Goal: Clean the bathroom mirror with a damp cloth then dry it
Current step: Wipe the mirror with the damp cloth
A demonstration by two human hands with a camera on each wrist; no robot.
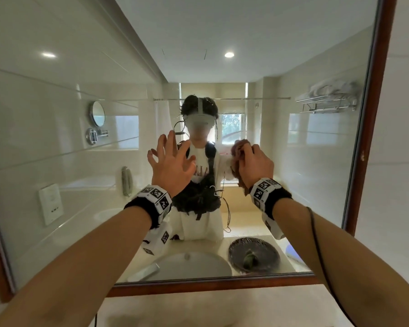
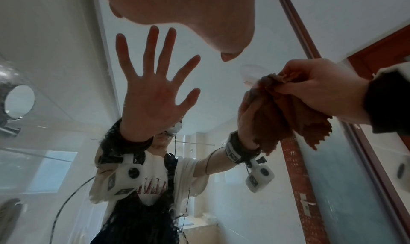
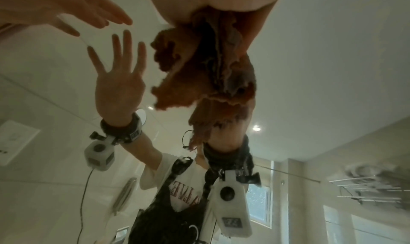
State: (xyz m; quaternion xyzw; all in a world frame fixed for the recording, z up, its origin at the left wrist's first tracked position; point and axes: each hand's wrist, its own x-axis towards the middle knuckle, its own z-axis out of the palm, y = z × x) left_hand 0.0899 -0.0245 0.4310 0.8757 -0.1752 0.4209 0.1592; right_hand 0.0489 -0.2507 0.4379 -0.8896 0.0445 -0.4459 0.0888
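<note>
A large mirror (image 1: pixel 281 43) in a brown wooden frame (image 1: pixel 373 114) fills the head view. My left hand (image 1: pixel 172 156) is raised flat in front of the glass at the middle, fingers spread and holding nothing. Whether it touches the glass I cannot tell. To its right, my right hand (image 1: pixel 252 159) grips a bunched brown cloth (image 1: pixel 239 149) against the mirror. In the left wrist view the cloth (image 2: pixel 299 114) hangs from the right hand (image 2: pixel 321 88). The right wrist view shows the cloth (image 3: pixel 210 63) crumpled under the palm, with the left hand (image 3: pixel 77 11) at the upper left.
A pale counter (image 1: pixel 222 308) lies under the mirror's lower edge. The glass reflects a white sink (image 1: pixel 194 265), a dark round dish (image 1: pixel 253 256), a towel rack (image 1: pixel 328 100) and a round wall mirror (image 1: pixel 97 114). A black cable (image 1: pixel 316 244) runs along my right forearm.
</note>
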